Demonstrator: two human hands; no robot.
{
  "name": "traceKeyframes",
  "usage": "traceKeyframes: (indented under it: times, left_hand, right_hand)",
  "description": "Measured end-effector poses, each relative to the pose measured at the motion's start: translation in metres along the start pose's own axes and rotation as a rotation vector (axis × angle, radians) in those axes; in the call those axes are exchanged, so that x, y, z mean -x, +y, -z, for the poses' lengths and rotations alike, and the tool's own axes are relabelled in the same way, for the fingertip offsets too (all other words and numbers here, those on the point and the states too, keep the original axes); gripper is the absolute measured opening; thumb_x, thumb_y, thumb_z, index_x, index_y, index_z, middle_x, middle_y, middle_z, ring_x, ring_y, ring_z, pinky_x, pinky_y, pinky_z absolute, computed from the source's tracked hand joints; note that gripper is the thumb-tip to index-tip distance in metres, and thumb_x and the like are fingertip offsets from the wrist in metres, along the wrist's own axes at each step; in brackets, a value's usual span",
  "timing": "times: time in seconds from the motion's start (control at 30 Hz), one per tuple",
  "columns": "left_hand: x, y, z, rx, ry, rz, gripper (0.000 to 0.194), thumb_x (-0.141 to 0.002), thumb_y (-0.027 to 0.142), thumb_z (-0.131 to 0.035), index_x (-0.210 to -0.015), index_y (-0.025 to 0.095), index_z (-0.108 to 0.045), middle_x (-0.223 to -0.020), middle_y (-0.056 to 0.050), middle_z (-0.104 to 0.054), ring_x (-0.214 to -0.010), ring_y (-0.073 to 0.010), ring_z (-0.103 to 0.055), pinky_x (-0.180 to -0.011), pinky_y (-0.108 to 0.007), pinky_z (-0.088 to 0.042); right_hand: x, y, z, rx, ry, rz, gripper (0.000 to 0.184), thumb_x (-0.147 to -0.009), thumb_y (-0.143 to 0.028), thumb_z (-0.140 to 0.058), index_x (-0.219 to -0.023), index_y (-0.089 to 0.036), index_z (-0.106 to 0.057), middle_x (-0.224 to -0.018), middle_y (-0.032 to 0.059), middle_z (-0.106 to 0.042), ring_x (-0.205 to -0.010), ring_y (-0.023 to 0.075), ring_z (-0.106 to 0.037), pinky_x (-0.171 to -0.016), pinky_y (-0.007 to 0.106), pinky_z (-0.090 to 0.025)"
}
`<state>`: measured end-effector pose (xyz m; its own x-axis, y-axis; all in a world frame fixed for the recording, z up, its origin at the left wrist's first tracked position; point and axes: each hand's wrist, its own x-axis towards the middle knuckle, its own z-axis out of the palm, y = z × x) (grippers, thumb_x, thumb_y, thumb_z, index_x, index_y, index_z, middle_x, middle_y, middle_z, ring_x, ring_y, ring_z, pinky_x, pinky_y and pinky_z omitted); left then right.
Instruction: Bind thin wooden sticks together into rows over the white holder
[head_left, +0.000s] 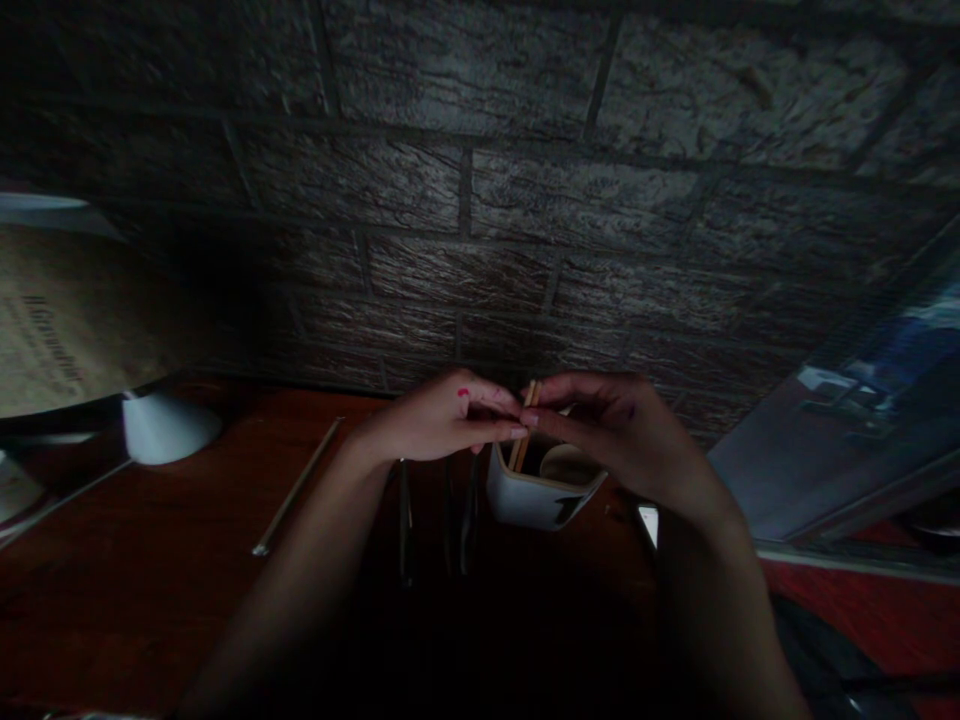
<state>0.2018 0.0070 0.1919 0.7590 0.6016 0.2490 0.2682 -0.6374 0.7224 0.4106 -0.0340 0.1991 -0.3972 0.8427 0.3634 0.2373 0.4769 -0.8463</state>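
Note:
In the dim head view, two thin wooden sticks (519,455), probably chopsticks, stand upright in a white square-sided cup (544,503) with a dark mark on its front. Inside the cup is a pale rounded thing (570,465), too dark to make out. My right hand (607,415) is over the cup's rim, its thumb and fingers pinched around the upper part of the sticks. From the left, my left hand (457,415) meets it, thumb and fingertips pressed together against the same sticks. Both hands show small reddish or dark marks.
Long slender tools (406,530) lie left of the cup, with a thin rod (300,485) farther left. A lamp with a lettered shade (67,320) and white base (165,430) stands at left. A brick wall (420,180) rises behind the wooden table (172,560).

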Motion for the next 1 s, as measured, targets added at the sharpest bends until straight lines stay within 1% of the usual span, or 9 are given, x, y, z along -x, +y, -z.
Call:
traceKeyframes:
  times: [0.1,0.37,0.47,0.6,0.73,0.87,1.0]
  left_hand:
    - [0.0002,-0.0001,-0.0003,-0.001,-0.008,0.005,0.025,-0.089,0.029,-0.059,-0.099,0.010,-0.071,-0.076,-0.002,-0.067,-0.057,-0.0082,-0.054,-0.053,-0.018,-0.043]
    - [0.0004,-0.0021,-0.0001,0.001,-0.018,0.005,0.025,-0.090,0.028,-0.058,-0.100,0.009,-0.071,-0.081,-0.005,-0.069,-0.058,-0.0084,-0.055,-0.054,-0.019,-0.044]
    - [-0.0002,-0.0034,-0.0001,-0.002,-0.023,-0.001,0.025,-0.090,0.029,-0.059,-0.098,0.009,-0.071,-0.077,-0.004,-0.068,-0.057,-0.0084,-0.055,-0.053,-0.018,-0.043]
    - [-0.0016,-0.0047,-0.0020,-0.012,-0.016,-0.024,0.025,-0.090,0.029,-0.058,-0.096,0.009,-0.071,-0.069,-0.001,-0.064,-0.055,-0.0082,-0.054,-0.051,-0.018,-0.042]
    - [-0.0025,-0.0039,-0.0051,-0.026,0.013,-0.033,0.024,-0.090,0.029,-0.059,-0.096,0.009,-0.071,-0.069,-0.001,-0.065,-0.054,-0.0082,-0.055,-0.051,-0.018,-0.042]
    - [-0.0027,-0.0017,-0.0065,-0.025,0.064,-0.042,0.022,-0.090,0.028,-0.060,-0.094,0.010,-0.071,-0.070,-0.002,-0.067,-0.055,-0.0085,-0.054,-0.052,-0.018,-0.043]
    - [-0.0029,-0.0026,-0.0064,-0.025,0.064,-0.046,0.023,-0.090,0.029,-0.060,-0.091,0.010,-0.071,-0.073,-0.003,-0.068,-0.057,-0.0091,-0.055,-0.054,-0.019,-0.044]
  right_hand:
    - [0.0002,-0.0014,-0.0003,-0.027,0.003,-0.005,0.016,-0.081,-0.032,-0.072,-0.092,-0.020,-0.073,-0.092,0.0029,-0.074,-0.086,0.0162,-0.067,-0.079,0.028,-0.053]
    - [0.0011,-0.0008,0.0000,-0.049,0.027,-0.030,0.020,-0.078,-0.033,-0.076,-0.092,-0.019,-0.074,-0.094,0.0040,-0.074,-0.087,0.0174,-0.068,-0.080,0.029,-0.054]
    - [0.0010,-0.0009,-0.0005,-0.066,0.041,-0.033,0.021,-0.077,-0.032,-0.076,-0.094,-0.019,-0.074,-0.094,0.0040,-0.075,-0.086,0.0170,-0.069,-0.080,0.029,-0.054]
    - [0.0000,0.0002,-0.0010,-0.063,0.035,0.007,0.019,-0.079,-0.031,-0.075,-0.093,-0.018,-0.074,-0.093,0.0033,-0.075,-0.086,0.0163,-0.069,-0.079,0.027,-0.054]
    - [-0.0003,0.0021,-0.0008,-0.038,0.039,0.026,0.016,-0.082,-0.029,-0.072,-0.093,-0.019,-0.074,-0.092,0.0029,-0.074,-0.085,0.0155,-0.068,-0.077,0.026,-0.053]
    - [-0.0008,0.0028,-0.0008,-0.086,0.067,0.044,0.014,-0.081,-0.027,-0.073,-0.093,-0.021,-0.074,-0.090,0.0016,-0.074,-0.082,0.0141,-0.068,-0.075,0.025,-0.053]
    - [-0.0015,0.0033,-0.0004,-0.071,0.063,0.054,0.012,-0.081,-0.026,-0.073,-0.091,-0.021,-0.073,-0.090,0.0012,-0.073,-0.081,0.0130,-0.067,-0.074,0.024,-0.052]
